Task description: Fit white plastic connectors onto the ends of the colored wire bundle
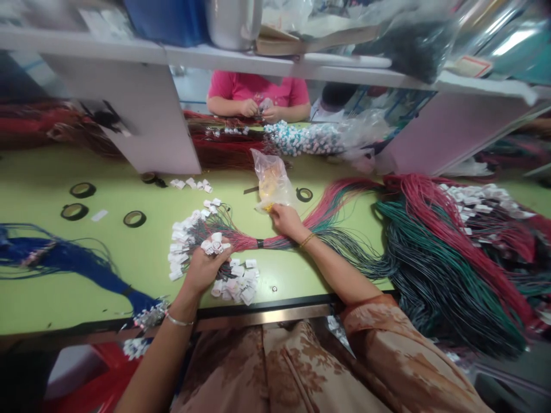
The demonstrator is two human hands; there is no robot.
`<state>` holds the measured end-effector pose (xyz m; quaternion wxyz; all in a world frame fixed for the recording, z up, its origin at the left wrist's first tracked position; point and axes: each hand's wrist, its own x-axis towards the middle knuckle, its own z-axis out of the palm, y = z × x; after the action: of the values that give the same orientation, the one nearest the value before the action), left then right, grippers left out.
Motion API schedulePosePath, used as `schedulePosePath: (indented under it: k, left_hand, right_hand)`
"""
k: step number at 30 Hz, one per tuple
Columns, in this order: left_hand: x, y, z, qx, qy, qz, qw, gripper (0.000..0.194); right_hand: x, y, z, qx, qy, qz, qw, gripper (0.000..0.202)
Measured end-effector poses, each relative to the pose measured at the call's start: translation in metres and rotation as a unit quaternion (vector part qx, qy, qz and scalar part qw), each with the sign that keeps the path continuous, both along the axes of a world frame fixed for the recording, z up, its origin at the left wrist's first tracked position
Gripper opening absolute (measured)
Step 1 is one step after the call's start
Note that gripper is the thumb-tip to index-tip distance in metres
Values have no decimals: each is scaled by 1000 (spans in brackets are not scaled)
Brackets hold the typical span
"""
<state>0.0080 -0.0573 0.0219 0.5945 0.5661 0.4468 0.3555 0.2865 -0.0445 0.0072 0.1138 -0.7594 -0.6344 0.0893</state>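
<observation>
My left hand (205,268) is closed around several wires whose white connectors (216,244) stick up above the fingers. These wires belong to a red, green and black wire bundle (245,242) bound with black tape (260,243). More tagged white ends (183,241) fan out to the left of the hand, and others (236,281) lie below it. My right hand (284,219) is at the mouth of a clear plastic bag (275,186) with small yellow pieces (269,182) inside. Its fingers are bent at the bag's opening; whether they pinch a piece is hidden.
Tape rolls (135,218) lie on the green table (142,258). A blue wire bundle (81,267) is at left, and a thick wire heap (443,269) hangs over the right edge. Beyond the shelf (107,43), a co-worker in pink (258,92) handles small parts.
</observation>
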Motion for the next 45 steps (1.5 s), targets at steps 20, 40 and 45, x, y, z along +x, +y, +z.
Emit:
schedulePosePath:
  k: [20, 40, 45]
  left_hand:
    - [0, -2, -3, -19, -18, 10, 1000, 49]
    - [-7, 1, -9, -38, -115, 17, 993, 43]
    - [-9, -1, -8, -36, -120, -5, 992, 44]
  right_hand:
    - [-2, -10, -6, 41, 521, -108, 845, 13]
    - [-71, -33, 20, -59, 759, 39, 648, 30]
    - [-94, -45, 28, 8, 635, 134, 761, 19]
